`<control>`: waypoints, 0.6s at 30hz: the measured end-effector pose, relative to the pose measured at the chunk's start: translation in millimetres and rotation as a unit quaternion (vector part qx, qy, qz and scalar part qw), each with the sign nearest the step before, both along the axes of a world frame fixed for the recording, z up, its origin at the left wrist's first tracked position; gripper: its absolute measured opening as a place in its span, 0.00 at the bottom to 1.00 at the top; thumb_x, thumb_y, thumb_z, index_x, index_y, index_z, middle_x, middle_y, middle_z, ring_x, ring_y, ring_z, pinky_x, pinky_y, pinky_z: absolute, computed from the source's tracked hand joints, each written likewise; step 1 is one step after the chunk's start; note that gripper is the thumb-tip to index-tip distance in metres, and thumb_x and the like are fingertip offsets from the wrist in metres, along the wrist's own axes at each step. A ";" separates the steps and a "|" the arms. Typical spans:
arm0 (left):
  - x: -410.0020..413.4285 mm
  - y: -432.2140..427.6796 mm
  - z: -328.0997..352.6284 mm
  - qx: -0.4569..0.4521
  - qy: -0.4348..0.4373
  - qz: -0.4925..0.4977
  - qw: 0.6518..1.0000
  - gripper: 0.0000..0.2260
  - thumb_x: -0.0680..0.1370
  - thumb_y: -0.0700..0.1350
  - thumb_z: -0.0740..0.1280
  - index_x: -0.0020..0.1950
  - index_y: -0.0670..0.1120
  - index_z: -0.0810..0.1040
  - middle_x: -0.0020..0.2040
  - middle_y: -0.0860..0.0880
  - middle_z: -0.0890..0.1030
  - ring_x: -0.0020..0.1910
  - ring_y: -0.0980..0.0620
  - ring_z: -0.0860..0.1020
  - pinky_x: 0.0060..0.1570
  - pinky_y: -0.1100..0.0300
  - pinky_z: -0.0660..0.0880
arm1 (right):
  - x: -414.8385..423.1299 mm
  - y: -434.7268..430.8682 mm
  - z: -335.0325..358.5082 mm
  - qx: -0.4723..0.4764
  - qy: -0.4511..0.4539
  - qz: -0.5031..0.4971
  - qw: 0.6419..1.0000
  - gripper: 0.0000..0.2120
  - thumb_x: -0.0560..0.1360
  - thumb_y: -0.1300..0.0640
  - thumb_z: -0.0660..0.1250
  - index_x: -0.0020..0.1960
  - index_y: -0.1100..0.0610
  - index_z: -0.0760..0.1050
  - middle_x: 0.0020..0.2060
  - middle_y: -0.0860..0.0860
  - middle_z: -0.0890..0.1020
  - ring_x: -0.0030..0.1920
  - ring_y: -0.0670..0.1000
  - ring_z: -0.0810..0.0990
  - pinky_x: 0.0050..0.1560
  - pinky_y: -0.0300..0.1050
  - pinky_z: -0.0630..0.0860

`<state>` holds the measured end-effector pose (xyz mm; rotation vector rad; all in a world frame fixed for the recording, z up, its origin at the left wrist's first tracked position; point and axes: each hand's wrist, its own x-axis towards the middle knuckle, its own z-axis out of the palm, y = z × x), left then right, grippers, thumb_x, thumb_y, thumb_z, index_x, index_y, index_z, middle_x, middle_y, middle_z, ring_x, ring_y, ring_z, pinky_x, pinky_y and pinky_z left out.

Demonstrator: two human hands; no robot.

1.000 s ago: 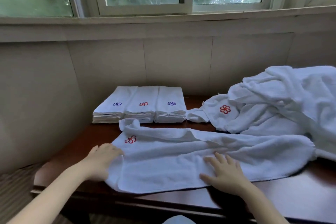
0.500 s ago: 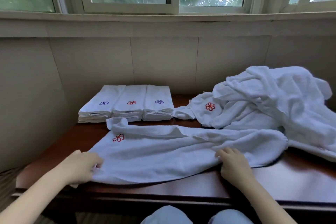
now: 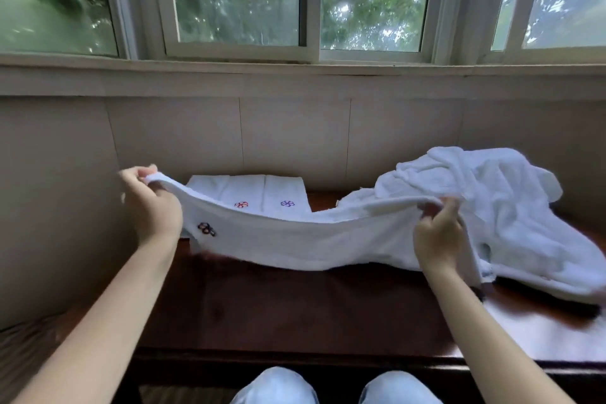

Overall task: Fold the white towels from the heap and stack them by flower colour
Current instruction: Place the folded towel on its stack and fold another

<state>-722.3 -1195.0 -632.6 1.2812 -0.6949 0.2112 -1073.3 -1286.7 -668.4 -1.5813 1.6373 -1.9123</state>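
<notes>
A white towel (image 3: 311, 239) with a red flower near its left end hangs stretched above the table. My left hand (image 3: 149, 203) pinches its left top corner, raised high. My right hand (image 3: 437, 233) grips its right top edge, a little lower. Behind the towel, folded white towels (image 3: 262, 190) lie in stacks side by side; a red flower and a purple flower show on two of them, and the leftmost stack is partly hidden. The heap of unfolded white towels (image 3: 492, 207) lies at the right.
The dark wooden table (image 3: 311, 311) runs along a tiled wall (image 3: 295, 134) under a window. The heap spreads over the table's right end. My knees (image 3: 334, 387) show below the front edge.
Both hands took hold of the towel's ends and lifted it off the table, holding it stretched in the air. The view has also tilted upward.
</notes>
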 end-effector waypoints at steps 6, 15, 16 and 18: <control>-13.2 18.8 57.7 -0.123 -0.168 0.114 0.971 0.25 0.77 0.35 0.54 0.73 0.30 0.54 0.73 0.33 0.59 0.74 0.40 0.59 0.73 0.63 0.53 | 7.5 20.9 56.3 -0.171 0.062 -0.082 0.980 0.22 0.74 0.63 0.67 0.65 0.68 0.67 0.56 0.66 0.76 0.57 0.65 0.74 0.62 0.52 0.65; 39.8 -56.3 53.2 0.239 -0.375 0.187 0.876 0.31 0.76 0.35 0.60 0.78 0.38 0.52 0.77 0.35 0.46 0.75 0.35 0.54 0.70 0.48 0.55 | 20.7 -80.2 64.7 0.006 0.202 0.070 0.977 0.33 0.76 0.53 0.61 0.76 0.62 0.51 0.67 0.64 0.70 0.67 0.65 0.68 0.69 0.53 0.58; 40.5 -63.7 37.3 0.347 -0.376 0.150 0.846 0.33 0.76 0.35 0.59 0.78 0.42 0.48 0.77 0.37 0.40 0.75 0.34 0.53 0.69 0.47 0.58 | 24.8 -89.5 49.3 0.077 0.228 0.116 0.964 0.35 0.77 0.55 0.63 0.77 0.59 0.47 0.66 0.62 0.71 0.66 0.64 0.70 0.67 0.52 0.62; 34.1 -73.4 -5.2 0.507 -0.357 0.066 0.782 0.32 0.79 0.40 0.56 0.79 0.47 0.44 0.77 0.41 0.34 0.76 0.35 0.49 0.69 0.49 0.64 | 33.7 -101.1 6.6 0.218 0.283 0.209 0.910 0.35 0.79 0.54 0.61 0.78 0.54 0.43 0.64 0.59 0.73 0.64 0.61 0.72 0.63 0.50 0.66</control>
